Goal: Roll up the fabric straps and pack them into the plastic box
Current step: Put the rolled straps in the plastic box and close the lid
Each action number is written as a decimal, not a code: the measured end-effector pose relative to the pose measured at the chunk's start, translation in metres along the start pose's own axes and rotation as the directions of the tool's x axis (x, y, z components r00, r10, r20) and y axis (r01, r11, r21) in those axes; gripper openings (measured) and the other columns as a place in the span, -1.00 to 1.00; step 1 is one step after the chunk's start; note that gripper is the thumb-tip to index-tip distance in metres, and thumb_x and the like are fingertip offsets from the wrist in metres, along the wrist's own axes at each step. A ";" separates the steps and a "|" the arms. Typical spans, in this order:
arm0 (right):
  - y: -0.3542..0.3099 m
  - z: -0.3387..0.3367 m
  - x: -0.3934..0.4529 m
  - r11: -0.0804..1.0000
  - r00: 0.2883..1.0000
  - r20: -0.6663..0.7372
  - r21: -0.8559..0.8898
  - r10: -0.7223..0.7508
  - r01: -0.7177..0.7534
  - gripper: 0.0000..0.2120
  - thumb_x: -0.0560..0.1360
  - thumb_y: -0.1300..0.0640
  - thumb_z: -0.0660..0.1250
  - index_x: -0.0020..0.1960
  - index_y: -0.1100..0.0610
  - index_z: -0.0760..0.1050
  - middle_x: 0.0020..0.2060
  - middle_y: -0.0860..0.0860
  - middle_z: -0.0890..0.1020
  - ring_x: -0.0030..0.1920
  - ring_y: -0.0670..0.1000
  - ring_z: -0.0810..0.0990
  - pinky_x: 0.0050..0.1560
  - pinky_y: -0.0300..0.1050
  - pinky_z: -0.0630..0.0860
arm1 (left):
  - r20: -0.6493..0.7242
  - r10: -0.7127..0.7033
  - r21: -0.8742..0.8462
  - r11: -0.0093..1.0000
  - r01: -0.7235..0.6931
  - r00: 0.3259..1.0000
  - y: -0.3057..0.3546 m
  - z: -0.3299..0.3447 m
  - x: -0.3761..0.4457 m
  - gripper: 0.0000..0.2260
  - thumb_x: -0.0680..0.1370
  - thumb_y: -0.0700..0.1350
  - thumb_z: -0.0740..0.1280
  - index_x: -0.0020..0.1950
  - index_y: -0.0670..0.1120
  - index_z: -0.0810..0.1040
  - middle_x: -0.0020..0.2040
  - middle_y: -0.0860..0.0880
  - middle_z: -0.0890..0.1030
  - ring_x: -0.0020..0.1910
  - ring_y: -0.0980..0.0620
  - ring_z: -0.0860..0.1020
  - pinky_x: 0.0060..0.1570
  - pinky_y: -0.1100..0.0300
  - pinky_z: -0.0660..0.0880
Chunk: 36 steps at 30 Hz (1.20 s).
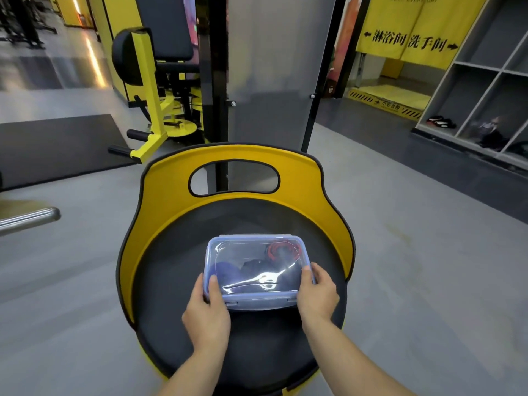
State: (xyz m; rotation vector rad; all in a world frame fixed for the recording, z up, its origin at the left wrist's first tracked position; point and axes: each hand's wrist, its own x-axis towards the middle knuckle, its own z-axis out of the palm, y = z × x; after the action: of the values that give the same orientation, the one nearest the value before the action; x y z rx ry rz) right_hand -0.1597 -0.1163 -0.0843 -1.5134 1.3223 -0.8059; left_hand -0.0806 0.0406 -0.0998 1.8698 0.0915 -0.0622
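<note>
Clear plastic box (255, 271), lidded over rolled straps (251, 271), sat on the black seat (171, 270), long axis left-right; left hand (207, 310) and right hand (317, 292) clamped fingers on its near corners.

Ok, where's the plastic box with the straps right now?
In the head view, the plastic box sits lid-on at centre, on the round black seat with the yellow backrest, gripped at its near corners by the left hand and right hand.
</note>
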 end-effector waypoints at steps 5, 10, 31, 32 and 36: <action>-0.001 0.000 0.007 1.000 1.000 0.023 0.008 0.018 -0.018 -0.72 0.65 0.10 0.29 0.31 0.12 0.62 0.12 0.01 0.69 0.11 0.01 0.59 0.22 -0.08 0.47 | -0.052 0.023 0.085 0.996 -0.018 0.998 0.001 0.006 0.002 -0.64 0.72 0.01 0.14 0.37 -0.09 0.59 0.14 -0.13 0.69 0.17 -0.23 0.58 0.21 -0.04 0.46; -0.011 0.000 0.034 0.993 0.980 0.200 -0.114 -0.010 0.034 -0.71 0.64 0.09 0.29 0.32 0.11 0.60 0.17 0.02 0.68 0.21 0.08 0.60 0.21 -0.09 0.47 | 0.030 -0.039 0.055 0.998 0.037 0.999 0.004 -0.010 -0.003 -0.76 0.64 0.06 0.31 0.21 -0.03 0.60 -0.12 0.10 0.62 -0.03 0.00 0.55 0.02 0.12 0.43; -0.023 0.022 0.029 0.982 0.970 0.244 -0.184 0.016 0.030 -0.63 0.60 0.03 0.33 0.39 0.07 0.45 0.21 0.07 0.60 0.15 0.11 0.59 0.18 0.04 0.55 | 0.328 -0.030 0.204 0.978 -0.039 0.944 0.017 -0.007 0.053 -0.40 0.46 0.16 0.51 0.40 -0.04 0.41 0.09 0.02 0.57 0.02 0.02 0.57 0.05 0.09 0.48; -0.022 0.023 0.025 0.982 0.965 0.261 -0.186 0.019 0.031 -0.57 0.60 0.02 0.33 0.45 0.05 0.39 0.24 0.07 0.58 0.20 0.13 0.58 0.21 0.03 0.54 | 0.354 -0.008 0.213 0.974 -0.073 0.935 0.025 0.001 0.060 -0.41 0.50 0.15 0.47 0.44 -0.04 0.39 0.15 0.04 0.56 0.07 0.02 0.56 0.10 0.09 0.48; -0.012 0.019 0.022 0.995 0.949 0.315 -0.096 0.008 0.024 -0.53 0.63 -0.01 0.32 0.50 -0.04 0.32 0.18 -0.04 0.56 0.12 0.02 0.52 0.14 -0.09 0.47 | 0.530 -0.018 0.229 0.966 -0.122 0.848 0.035 0.032 0.081 -0.58 0.61 0.14 0.32 0.43 0.06 0.40 0.23 0.08 0.60 0.12 0.05 0.57 0.16 0.07 0.49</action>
State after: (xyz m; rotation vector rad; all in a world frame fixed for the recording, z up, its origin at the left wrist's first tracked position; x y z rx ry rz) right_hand -0.1337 -0.1341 -0.0822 -1.6479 1.1304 -0.4827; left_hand 0.0033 0.0022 -0.0834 2.0452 -0.3681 -0.5748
